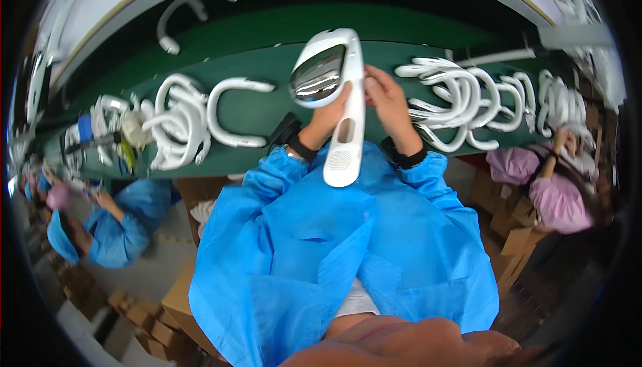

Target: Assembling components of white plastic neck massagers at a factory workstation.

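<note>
Before my chest stands a white long-bodied device [356, 109], with a shiny mirror-like oval head at its upper left. Its lower end has an oval cutout and a patch of small holes. My left hand [326, 118] grips it from the left, partly hidden behind the head, with the thumb on the body. On the other side my right hand [390, 103] has its fingers curled together against the device's right edge. Whether anything small sits between those fingertips I cannot make out. Both wrists wear black bands.
Curved white tube-like parts lie piled on the green table [261, 56], one pile [177, 123] to the left, another [461, 103] to the right. Co-workers in blue [134, 223] and pink [558, 196] sit at either side. Cardboard boxes [511, 253] stand below the table edge.
</note>
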Demonstrator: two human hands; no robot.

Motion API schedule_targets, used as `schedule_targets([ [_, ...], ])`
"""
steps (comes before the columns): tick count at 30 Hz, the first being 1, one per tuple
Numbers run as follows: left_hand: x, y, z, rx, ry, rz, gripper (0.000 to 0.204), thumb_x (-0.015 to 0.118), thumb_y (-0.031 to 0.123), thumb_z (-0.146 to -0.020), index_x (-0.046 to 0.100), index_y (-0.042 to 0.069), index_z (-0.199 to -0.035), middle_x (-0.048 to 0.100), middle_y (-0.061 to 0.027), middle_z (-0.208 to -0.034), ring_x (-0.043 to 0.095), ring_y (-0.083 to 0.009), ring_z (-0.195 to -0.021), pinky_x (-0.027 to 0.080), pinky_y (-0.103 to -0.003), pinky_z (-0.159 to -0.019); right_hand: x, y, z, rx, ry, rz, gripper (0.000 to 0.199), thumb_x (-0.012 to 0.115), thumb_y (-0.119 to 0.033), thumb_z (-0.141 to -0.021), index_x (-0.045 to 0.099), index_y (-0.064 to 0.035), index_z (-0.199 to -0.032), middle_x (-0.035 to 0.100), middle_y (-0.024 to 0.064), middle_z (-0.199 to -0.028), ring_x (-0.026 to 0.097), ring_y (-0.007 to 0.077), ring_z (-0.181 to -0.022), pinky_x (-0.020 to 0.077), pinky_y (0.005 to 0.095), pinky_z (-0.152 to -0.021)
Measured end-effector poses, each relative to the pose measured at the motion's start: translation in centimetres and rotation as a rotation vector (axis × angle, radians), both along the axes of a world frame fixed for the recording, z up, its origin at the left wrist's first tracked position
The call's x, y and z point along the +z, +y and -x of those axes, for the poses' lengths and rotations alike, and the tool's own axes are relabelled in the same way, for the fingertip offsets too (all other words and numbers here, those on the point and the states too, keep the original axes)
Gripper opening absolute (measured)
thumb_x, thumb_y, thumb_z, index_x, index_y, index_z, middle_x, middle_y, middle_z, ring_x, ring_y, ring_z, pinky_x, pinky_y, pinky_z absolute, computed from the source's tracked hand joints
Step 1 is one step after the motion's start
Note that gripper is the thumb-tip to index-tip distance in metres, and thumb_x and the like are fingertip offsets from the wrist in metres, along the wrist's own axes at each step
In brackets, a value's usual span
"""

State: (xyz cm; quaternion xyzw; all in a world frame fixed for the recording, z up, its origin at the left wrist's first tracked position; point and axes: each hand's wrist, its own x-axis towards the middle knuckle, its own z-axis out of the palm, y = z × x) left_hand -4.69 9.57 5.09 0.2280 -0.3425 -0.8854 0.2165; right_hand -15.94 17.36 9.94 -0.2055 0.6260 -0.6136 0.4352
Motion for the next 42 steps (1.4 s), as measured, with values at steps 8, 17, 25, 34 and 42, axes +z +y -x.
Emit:
schedule_targets([
  [8,5.2,1.8,3.9,-0.081,-0.090,-0.001,0.027,0.053,0.003,-0.087,0.049,-0.001,-0.113,0.060,-0.0147,-0.104,0.061,-0.0215,-0.093,0.051,-0.032,-0.082,-0.7,4.9,1.4,-0.020,-0.123,0.067,0.049,0.056,-0.022,-0.089,0.040,0.0018,-0.128,0.061,0.0090,-0.094,0.060,0.0115,-0.076,0.0499,0.0231,-0.058],
  [17,2.3,6.7,17.3,-0.492,-0.016,0.634,0.044,0.061,0.018,-0.086,0.046,0.003,-0.124,0.057,-0.0074,-0.111,0.055,-0.0133,-0.095,0.045,-0.027,-0.083,0.9,14.7,6.2,-0.361,-0.603,0.263,0.027,0.059,-0.024,-0.084,0.058,0.0011,-0.095,0.062,0.0046,-0.071,0.055,0.0098,-0.046,0.0421,0.0199,-0.036],
  [25,2.2,6.4,18.8,-0.340,-0.256,0.557,0.036,0.054,0.014,-0.090,0.048,-0.003,-0.121,0.060,-0.0141,-0.110,0.061,-0.0195,-0.093,0.050,-0.028,-0.077,-1.6,29.4,26.1,-0.916,0.085,-0.197,0.023,0.062,-0.018,-0.079,0.058,0.0045,-0.079,0.057,0.0079,-0.056,0.051,0.0124,-0.037,0.0418,0.0232,-0.032],
  [34,-2.2,-1.6,2.6,0.135,-0.791,0.669,0.032,0.057,0.018,-0.087,0.054,0.000,-0.113,0.063,-0.0095,-0.098,0.062,-0.0153,-0.080,0.049,-0.025,-0.066,-9.6,34.8,38.1,-0.833,0.186,-0.655,0.037,0.067,-0.032,-0.073,0.060,0.0043,-0.069,0.057,0.0088,-0.053,0.055,0.0172,-0.041,0.0442,0.0308,-0.037],
  [42,-2.9,-4.2,-6.0,0.313,-1.245,1.077,0.029,0.061,0.019,-0.078,0.062,0.002,-0.101,0.065,-0.0168,-0.091,0.062,-0.0324,-0.083,0.049,-0.039,-0.073,-11.8,37.1,37.8,-0.734,0.448,-0.909,0.052,0.055,-0.050,-0.084,0.059,0.0017,-0.089,0.055,0.0085,-0.057,0.050,0.0160,-0.041,0.0375,0.0277,-0.036],
])
